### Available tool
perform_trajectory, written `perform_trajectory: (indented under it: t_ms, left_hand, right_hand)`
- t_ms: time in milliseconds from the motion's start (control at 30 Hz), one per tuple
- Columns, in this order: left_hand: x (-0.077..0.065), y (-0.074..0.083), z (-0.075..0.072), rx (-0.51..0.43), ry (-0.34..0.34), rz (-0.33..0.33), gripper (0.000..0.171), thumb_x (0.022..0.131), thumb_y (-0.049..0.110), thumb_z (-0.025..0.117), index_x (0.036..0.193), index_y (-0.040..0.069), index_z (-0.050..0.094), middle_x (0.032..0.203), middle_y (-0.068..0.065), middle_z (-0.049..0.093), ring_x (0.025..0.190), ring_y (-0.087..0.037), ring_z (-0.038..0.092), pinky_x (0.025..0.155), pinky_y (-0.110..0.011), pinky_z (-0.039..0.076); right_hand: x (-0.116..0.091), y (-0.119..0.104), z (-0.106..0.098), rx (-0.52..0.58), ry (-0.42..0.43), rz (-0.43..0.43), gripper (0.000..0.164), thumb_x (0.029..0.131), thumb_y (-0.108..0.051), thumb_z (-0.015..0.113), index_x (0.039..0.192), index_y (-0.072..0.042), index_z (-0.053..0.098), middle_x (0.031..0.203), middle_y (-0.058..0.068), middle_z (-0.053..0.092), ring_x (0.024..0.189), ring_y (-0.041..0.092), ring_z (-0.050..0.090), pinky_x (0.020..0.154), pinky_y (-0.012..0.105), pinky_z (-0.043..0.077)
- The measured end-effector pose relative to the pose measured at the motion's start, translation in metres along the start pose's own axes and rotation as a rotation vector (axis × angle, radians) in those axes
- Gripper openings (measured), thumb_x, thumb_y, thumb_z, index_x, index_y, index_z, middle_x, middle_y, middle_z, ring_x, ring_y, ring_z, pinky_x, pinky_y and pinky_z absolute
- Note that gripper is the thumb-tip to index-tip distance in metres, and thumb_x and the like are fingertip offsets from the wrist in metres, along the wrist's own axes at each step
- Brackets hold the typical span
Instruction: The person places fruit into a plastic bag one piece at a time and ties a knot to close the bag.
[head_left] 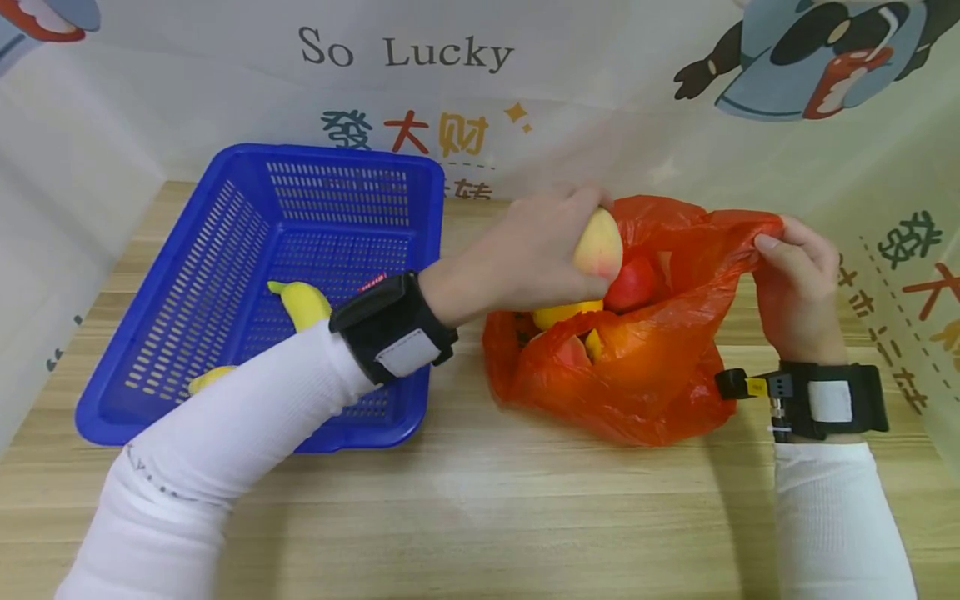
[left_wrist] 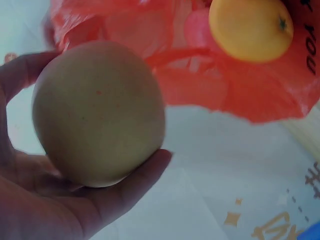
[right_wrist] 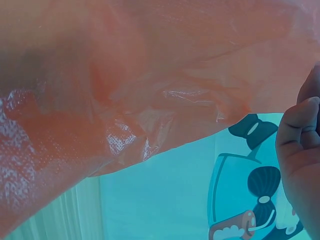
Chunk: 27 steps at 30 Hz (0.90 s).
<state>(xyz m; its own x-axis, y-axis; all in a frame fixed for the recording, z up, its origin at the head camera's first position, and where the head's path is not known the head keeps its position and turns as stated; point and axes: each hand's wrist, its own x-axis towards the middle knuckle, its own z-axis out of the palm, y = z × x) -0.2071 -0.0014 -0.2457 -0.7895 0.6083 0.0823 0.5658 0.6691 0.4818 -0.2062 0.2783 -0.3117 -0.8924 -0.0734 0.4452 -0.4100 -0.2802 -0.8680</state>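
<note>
My left hand grips a pale yellow peach with a pink blush, held over the mouth of a red plastic bag. In the left wrist view the thumb and fingers wrap round the peach. At the bag's upper right edge, my right hand pinches the plastic between thumb and fingers and holds the mouth open. Inside the bag lie a red fruit, a yellow-orange fruit and other pieces partly hidden by the plastic. The left wrist view shows an orange with a green stem end there.
A blue plastic basket stands on the wooden table at the left. In it are a banana and another yellow fruit, partly covered by my left arm. A printed white cloth stands behind the table.
</note>
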Motion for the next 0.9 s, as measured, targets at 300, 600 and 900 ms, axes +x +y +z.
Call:
perform_trajectory:
  t_ms: [300, 600, 900]
  left_hand:
    - [0.021, 0.004, 0.022, 0.022, -0.024, 0.047, 0.060, 0.084, 0.033, 0.069, 0.135, 0.011, 0.046, 0.122, -0.002, 0.059, 0.099, -0.016, 0.056, 0.082, -0.025, 0.049]
    - [0.041, -0.002, 0.039, 0.066, -0.063, 0.023, 0.061, 0.086, 0.037, 0.069, 0.136, 0.013, 0.043, 0.119, -0.001, 0.059, 0.102, -0.016, 0.055, 0.084, -0.026, 0.049]
    - [0.052, -0.001, 0.051, 0.042, -0.112, 0.051, 0.055, 0.087, 0.036, 0.065, 0.134, 0.014, 0.046, 0.119, -0.006, 0.051, 0.100, -0.017, 0.053, 0.082, -0.025, 0.047]
  right_hand:
    - [0.001, -0.001, 0.001, 0.005, -0.001, 0.004, 0.027, 0.093, -0.003, 0.045, 0.097, 0.011, 0.068, 0.084, 0.009, 0.071, 0.079, 0.021, 0.059, 0.081, 0.028, 0.051]
    - [0.000, 0.000, 0.002, -0.021, -0.035, -0.011, 0.029, 0.092, -0.002, 0.041, 0.095, 0.010, 0.068, 0.084, 0.008, 0.070, 0.078, 0.021, 0.058, 0.080, 0.028, 0.051]
    - [0.001, 0.000, 0.003, -0.006, -0.052, -0.009, 0.030, 0.092, 0.000, 0.040, 0.097, 0.010, 0.067, 0.087, 0.009, 0.070, 0.082, 0.021, 0.058, 0.084, 0.029, 0.050]
